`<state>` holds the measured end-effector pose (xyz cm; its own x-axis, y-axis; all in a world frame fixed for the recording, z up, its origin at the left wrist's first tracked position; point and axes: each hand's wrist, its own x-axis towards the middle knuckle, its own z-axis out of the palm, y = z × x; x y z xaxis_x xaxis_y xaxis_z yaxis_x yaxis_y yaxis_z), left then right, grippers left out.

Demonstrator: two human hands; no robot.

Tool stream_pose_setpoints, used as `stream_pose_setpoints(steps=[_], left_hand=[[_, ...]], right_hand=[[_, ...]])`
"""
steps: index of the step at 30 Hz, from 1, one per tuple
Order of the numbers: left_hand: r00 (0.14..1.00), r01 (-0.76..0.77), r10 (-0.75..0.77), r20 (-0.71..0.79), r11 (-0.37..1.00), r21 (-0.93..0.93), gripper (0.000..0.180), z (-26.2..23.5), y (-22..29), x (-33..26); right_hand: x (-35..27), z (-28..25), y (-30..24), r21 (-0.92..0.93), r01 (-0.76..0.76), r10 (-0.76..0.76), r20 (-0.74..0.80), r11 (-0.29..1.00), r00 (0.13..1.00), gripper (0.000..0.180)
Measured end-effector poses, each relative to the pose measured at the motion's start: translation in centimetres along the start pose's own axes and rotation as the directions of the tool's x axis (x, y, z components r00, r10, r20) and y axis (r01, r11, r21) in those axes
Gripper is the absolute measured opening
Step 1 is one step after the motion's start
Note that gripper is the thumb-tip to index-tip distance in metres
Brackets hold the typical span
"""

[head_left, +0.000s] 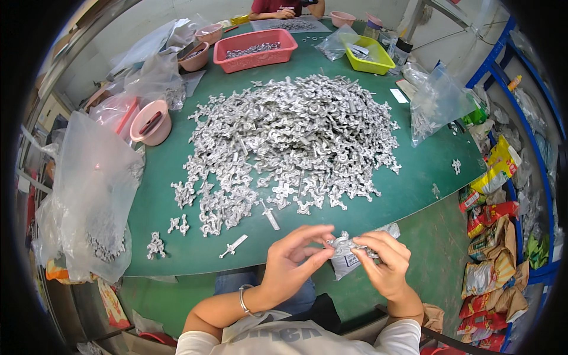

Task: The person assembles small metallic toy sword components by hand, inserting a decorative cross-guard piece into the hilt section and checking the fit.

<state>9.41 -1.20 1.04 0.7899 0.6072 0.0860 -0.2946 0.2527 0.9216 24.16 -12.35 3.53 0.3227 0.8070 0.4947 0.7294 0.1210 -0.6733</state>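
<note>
Covering the table (414, 189) within arm's reach, heap (296, 136) of cast parts | bag (343, 263) hangs at table edge under hands, likely to catch pieces | left hand (293, 260) and right hand (384, 263) pinch one casting (342, 241) between fingertips, above bag.

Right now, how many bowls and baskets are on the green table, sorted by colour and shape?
Pink round bowls: 4
Pink-red rectangular basket: 1
Yellow-green rectangular basket: 1
Total: 6
</note>
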Motion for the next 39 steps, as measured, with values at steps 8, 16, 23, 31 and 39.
stream_pose_setpoints(steps=[8, 16, 23, 31, 39], left_hand=[[0.996, 0.010, -0.005, -0.090, 0.998, 0.054, 0.031, 0.1, 0.1, -0.2], [0.978, 0.125, -0.091, -0.186, 0.976, 0.180, 0.018, -5.2, -3.7, -3.1], [0.939, 0.237, -0.175, -0.297, 0.953, 0.188, 0.017, -7.2, -6.0, -4.4], [0.937, 0.289, -0.252, -0.243, 0.948, 0.133, 0.018, -6.1, -5.2, -3.9], [0.981, 0.160, -0.145, -0.126, 0.980, 0.116, 0.026, -3.5, -2.8, -3.0]], right_hand=[[0.0, 0.6, 1.7, -0.050, 0.013, -0.018, -0.094, 0.999, 0.995, 0.018], [0.0, -11.0, 25.7, -0.291, -0.602, 0.300, -0.659, 0.744, 0.690, 0.015], [0.5, -17.1, 33.6, -0.535, -0.759, 0.169, -0.764, 0.371, 0.622, 0.018], [1.8, -10.3, 25.3, 0.750, -0.333, 0.785, -0.381, 0.571, 0.488, 0.020], [0.2, 4.3, 4.9, 0.879, -0.474, 0.502, 0.429, -0.043, 0.751, 0.017]])
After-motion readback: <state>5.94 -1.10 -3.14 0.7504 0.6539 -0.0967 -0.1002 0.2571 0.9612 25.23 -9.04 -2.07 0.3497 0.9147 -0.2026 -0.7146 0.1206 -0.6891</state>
